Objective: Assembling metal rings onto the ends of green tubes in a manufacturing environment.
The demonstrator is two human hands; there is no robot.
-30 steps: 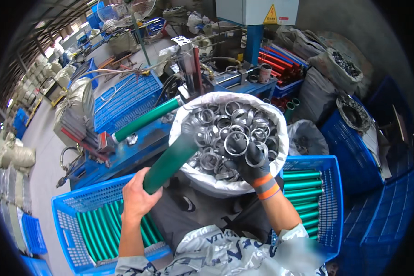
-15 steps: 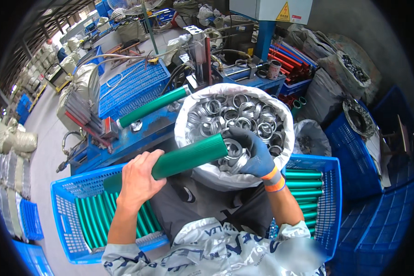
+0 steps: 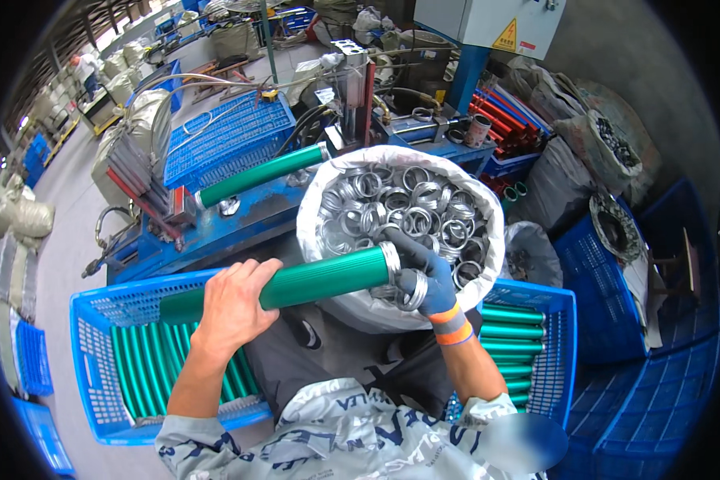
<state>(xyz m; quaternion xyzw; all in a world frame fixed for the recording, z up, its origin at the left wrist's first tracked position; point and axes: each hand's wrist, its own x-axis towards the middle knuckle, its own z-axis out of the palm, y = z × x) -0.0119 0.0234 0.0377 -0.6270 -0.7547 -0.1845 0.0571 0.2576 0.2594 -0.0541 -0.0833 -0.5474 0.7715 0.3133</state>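
While the left hand (image 3: 230, 308) wraps bare fingers around the middle of a green tube (image 3: 296, 286), the right hand (image 3: 424, 276), in a dark blue glove with an orange cuff, pinches a metal ring (image 3: 412, 290) and presses against the tube's right end, where 1 silver ring (image 3: 390, 262) already sits. The tube lies nearly level across the lap, its right end over the edge of the sack.

By its look the tube is stiff and light, with fine ribs that should give a bare palm good grip; holding it mid-length, as now, seems the steadiest place, since that leaves the end free. The rings look thin, hard and smooth, likely slippery, so a pinch across the rim suits them better than a flat grasp, and the glove probably helps against sharp edges.

A white sack (image 3: 320, 240) stands open just ahead, packed near its brim with loose rings. 2 blue crates flank the lap: the left crate (image 3: 96, 352) holds many bare green tubes laid side by side, the right crate (image 3: 552, 352) holds tubes with silver ends, stacked lengthwise. Another tube (image 3: 260, 174) lies on the blue machine (image 3: 216, 232) behind the sack.
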